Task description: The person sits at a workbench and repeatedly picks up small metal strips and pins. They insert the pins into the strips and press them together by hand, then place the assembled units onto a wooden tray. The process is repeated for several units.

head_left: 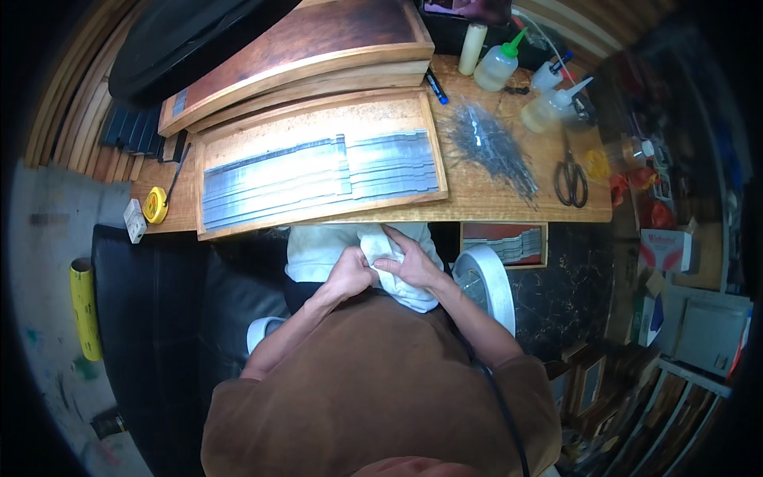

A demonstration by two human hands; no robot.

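Both my hands are together over my lap, just in front of the table edge, with a white cloth (pixel 409 296) bunched between them. My left hand (pixel 350 273) is closed at the cloth's left side, its fingertips hidden. From the right, my right hand (pixel 409 262) wraps the cloth, thumb across it toward the left hand. Whether something small lies inside the folds cannot be seen. Beyond the hands, a shallow wooden tray (pixel 318 216) sits on the table, holding several rows of thin grey strips (pixel 274 184), brightly lit.
On the wooden table (pixel 477 208) lie a heap of thin dark slivers (pixel 493 151), black scissors (pixel 571 181), squeeze bottles (pixel 497 67), a blue marker (pixel 436 86) and a yellow tape measure (pixel 156 205). More wooden trays (pixel 310 79) are stacked behind. A dark lamp head (pixel 191 48) overhangs the upper left.
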